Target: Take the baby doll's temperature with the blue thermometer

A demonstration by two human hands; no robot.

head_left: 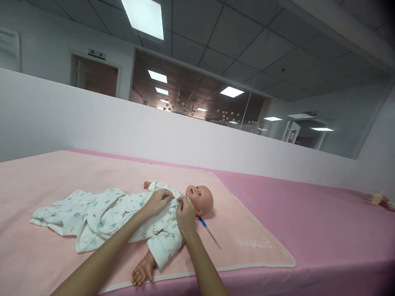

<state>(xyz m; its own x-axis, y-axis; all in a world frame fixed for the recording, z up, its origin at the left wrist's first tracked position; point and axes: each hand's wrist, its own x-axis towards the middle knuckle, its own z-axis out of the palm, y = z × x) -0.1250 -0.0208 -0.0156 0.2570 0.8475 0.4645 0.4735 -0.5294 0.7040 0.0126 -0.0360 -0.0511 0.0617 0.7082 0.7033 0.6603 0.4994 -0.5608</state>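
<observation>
A baby doll (204, 198) lies on its back, its head to the right, in a white printed baby gown (101, 213) that spreads out to the left. Both hands meet at the gown's neckline, just below the doll's chin. My left hand (159, 201) rests on the chest, its curled fingers pinching the cloth near the collar. Fingers of my right hand (186, 211) are pressed together on the collar beside the doll's cheek. What exactly lies between the fingertips is too small to see. One doll hand (144, 269) sticks out of the near sleeve.
Under the doll is a pale pink blanket (247, 230) with a white edge, on a darker pink padded surface (324, 222). A thin stick with a blue end (210, 233) lies by the doll's head. Behind stands a low white wall (185, 139). A small blurred object (378, 198) sits far right.
</observation>
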